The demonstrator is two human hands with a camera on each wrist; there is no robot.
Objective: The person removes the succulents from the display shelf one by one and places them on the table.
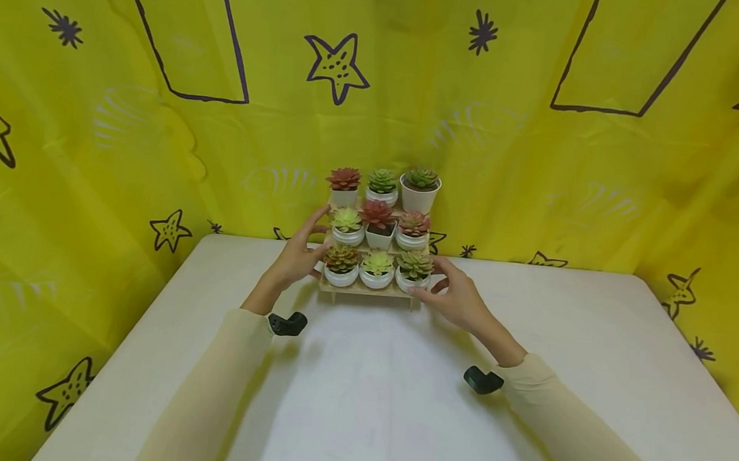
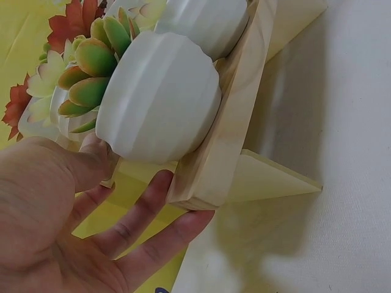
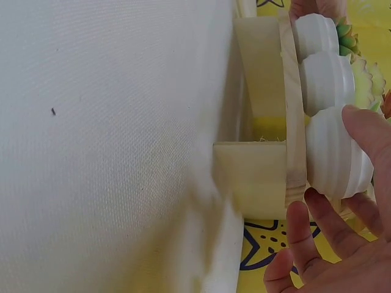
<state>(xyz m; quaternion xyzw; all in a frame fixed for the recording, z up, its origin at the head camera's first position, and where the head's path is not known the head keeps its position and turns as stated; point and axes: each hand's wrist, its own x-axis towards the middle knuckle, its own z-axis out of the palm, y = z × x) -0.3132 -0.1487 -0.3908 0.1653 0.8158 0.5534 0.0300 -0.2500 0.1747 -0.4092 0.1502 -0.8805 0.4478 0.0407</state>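
Note:
A tiered wooden stand bears small potted succulents in three rows of three, red, green and yellow-green, in white pots. At its left end is my left hand, its fingers spread and fairly straight. In the left wrist view, fingertips touch the end of the lowest board, and the thumb lies beside the white pot at that end. My right hand holds the front-right potted succulent. Its thumb presses the front of the pot while fingers curl behind, close to the board's end.
The stand is near the back edge of a white-covered table. Just behind hangs a yellow curtain printed with starfish and shells. Dark wrist devices show at both sleeve cuffs.

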